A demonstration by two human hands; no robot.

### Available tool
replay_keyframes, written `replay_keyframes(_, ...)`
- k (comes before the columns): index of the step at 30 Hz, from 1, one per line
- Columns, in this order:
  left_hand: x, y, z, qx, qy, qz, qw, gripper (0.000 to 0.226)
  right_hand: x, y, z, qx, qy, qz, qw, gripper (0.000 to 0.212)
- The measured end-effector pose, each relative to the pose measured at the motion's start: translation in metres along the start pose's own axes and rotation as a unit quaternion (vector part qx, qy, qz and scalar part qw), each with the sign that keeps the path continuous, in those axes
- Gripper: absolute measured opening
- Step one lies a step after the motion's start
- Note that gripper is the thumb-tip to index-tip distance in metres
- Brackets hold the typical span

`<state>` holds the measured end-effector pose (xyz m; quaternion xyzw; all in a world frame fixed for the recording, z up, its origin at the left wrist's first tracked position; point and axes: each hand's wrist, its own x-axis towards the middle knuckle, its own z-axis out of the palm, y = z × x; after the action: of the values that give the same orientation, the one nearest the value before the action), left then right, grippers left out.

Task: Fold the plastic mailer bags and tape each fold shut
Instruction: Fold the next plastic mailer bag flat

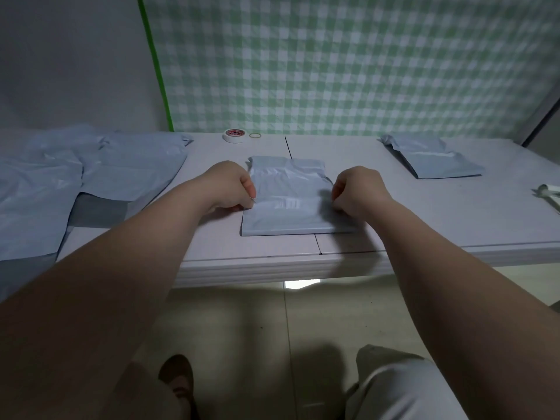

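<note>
A pale blue plastic mailer bag point(292, 213) lies flat on the white table point(424, 225) in front of me, its far part crumpled and folded over. My left hand point(228, 186) pinches the bag's left edge between thumb and fingers. At the bag's right edge, my right hand point(359, 187) pinches in the same way. A shiny strip runs across the bag between the two hands. A white tape roll point(234, 135) with a red label lies at the table's far edge, beyond both hands.
Several unfolded pale blue mailers point(91, 177) are spread over the table's left side. One folded mailer point(433, 157) lies at the far right. A rubber band point(255, 135) sits beside the tape roll. A white object point(548, 192) shows at the right edge. A green checked cloth hangs behind.
</note>
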<state>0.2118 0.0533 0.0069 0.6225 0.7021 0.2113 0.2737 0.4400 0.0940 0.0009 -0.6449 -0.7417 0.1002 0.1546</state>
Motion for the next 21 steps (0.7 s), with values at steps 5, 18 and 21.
replay_keyframes(5, 0.0002, 0.0005, 0.0034, -0.01, 0.0, -0.017, 1.0, 0.017, -0.0024, 0.0051, -0.0015, 0.045, -0.01, 0.011, 0.999, 0.022)
replay_keyframes(18, -0.0013, -0.0004, 0.0041, -0.052, 0.014, -0.023, 0.998, 0.025, -0.0018, 0.0044, -0.0015, 0.019, -0.001, 0.017, 1.0, 0.03)
replay_keyframes(21, -0.0016, -0.0017, 0.0061, -0.043, 0.029, -0.027, 0.998, 0.024, -0.0022, 0.003, 0.0002, 0.012, 0.006, 0.021, 1.0, 0.031)
